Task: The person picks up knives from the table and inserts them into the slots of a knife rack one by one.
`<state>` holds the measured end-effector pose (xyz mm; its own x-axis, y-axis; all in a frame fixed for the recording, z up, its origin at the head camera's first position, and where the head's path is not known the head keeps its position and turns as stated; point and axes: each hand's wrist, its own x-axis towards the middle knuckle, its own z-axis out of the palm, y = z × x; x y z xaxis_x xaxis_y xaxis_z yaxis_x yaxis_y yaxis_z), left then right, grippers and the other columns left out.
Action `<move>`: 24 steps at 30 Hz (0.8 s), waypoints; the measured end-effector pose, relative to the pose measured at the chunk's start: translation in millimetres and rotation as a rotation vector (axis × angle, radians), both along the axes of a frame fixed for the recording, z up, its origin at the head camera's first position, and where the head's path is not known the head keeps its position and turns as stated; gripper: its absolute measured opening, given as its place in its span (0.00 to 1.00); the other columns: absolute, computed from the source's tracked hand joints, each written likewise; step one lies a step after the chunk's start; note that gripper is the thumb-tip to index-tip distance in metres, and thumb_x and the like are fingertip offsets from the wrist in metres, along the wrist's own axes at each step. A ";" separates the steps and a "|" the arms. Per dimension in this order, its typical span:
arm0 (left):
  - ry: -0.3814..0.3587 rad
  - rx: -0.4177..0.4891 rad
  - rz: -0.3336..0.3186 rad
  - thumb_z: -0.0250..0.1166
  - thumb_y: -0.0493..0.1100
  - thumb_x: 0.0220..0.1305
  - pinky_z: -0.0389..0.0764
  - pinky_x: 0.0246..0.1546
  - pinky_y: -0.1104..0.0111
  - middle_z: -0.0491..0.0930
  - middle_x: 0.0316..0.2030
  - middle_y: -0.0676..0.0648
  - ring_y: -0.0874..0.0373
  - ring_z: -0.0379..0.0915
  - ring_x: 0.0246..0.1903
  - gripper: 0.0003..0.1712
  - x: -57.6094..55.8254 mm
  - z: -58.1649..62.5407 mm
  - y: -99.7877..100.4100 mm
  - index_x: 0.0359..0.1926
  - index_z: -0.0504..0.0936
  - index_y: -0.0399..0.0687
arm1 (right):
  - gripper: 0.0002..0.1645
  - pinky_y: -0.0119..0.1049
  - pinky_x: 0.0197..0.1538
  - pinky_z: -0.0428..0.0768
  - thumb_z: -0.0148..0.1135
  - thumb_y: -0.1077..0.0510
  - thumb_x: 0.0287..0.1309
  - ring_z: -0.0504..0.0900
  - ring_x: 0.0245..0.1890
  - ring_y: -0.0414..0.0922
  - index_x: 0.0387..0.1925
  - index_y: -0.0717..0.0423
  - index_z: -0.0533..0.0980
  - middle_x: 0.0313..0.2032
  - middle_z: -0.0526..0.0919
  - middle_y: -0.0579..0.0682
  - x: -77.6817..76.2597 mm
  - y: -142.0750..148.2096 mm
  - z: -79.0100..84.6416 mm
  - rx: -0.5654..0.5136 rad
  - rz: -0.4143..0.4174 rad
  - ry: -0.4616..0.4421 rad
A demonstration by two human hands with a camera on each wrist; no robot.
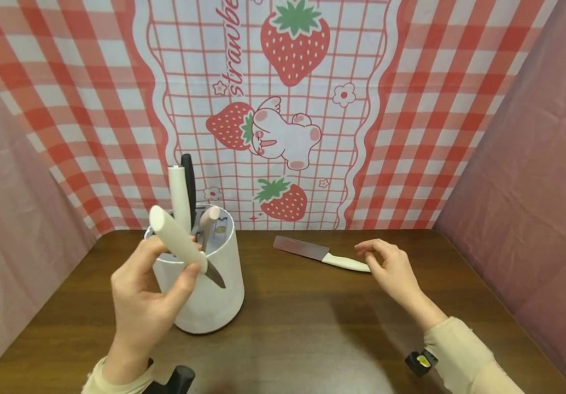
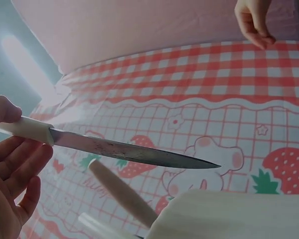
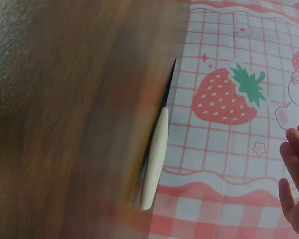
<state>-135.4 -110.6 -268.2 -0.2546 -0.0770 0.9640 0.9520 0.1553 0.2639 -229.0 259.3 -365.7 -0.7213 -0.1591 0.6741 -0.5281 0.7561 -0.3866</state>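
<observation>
My left hand [image 1: 147,298] pinches a knife [image 1: 176,238] by its white handle, close to the blade. In the left wrist view the knife's narrow, pointed blade [image 2: 134,152] shows in full, clear of the knife block. The white round knife block [image 1: 214,295] stands just beyond that hand. On the table lies a second knife [image 1: 345,262] with a broad rectangular blade [image 1: 302,248] and a cream handle. Past the handle's end hovers my right hand [image 1: 393,271], fingers loosely bent and holding nothing; the right wrist view shows it apart from the handle [image 3: 156,162].
A white handle [image 1: 179,191], a black handle [image 1: 189,180] and a pale pinkish handle [image 1: 210,216] stick up from the block. Behind the brown wooden table [image 1: 287,339] hangs a strawberry-print cloth [image 1: 410,137]. Pink curtains [image 1: 524,180] flank both sides.
</observation>
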 end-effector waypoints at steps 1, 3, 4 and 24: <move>0.003 0.018 -0.016 0.66 0.32 0.49 0.74 0.43 0.71 0.82 0.33 0.45 0.58 0.76 0.37 0.14 0.0 0.9 -1.0 0.32 0.76 0.21 | 0.11 0.38 0.38 0.71 0.56 0.69 0.52 0.80 0.31 0.39 0.33 0.53 0.80 0.28 0.83 0.42 -0.3 0.5 -1.0 0.002 -0.003 -0.001; 0.004 0.056 -0.034 0.66 0.30 0.49 0.73 0.43 0.71 0.82 0.33 0.46 0.58 0.77 0.37 0.14 0.2 2.5 -3.0 0.33 0.75 0.19 | 0.11 0.39 0.37 0.72 0.56 0.68 0.52 0.80 0.31 0.39 0.33 0.53 0.80 0.29 0.83 0.42 -1.0 1.8 -2.4 0.005 -0.005 -0.007; 0.000 0.077 -0.035 0.66 0.30 0.48 0.73 0.44 0.71 0.82 0.33 0.46 0.58 0.77 0.37 0.14 0.4 3.2 -4.0 0.34 0.75 0.19 | 0.10 0.39 0.36 0.73 0.56 0.68 0.53 0.80 0.31 0.40 0.34 0.53 0.80 0.29 0.83 0.43 -1.5 2.7 -3.1 0.006 -0.006 -0.012; 0.011 0.352 -0.099 0.67 0.28 0.48 0.76 0.44 0.71 0.82 0.34 0.40 0.54 0.79 0.37 0.17 0.5 11.4 -15.8 0.38 0.75 0.18 | 0.09 0.43 0.38 0.73 0.57 0.62 0.56 0.78 0.36 0.47 0.39 0.56 0.79 0.36 0.83 0.51 -13.8 34.6 -27.1 0.041 -0.090 -0.285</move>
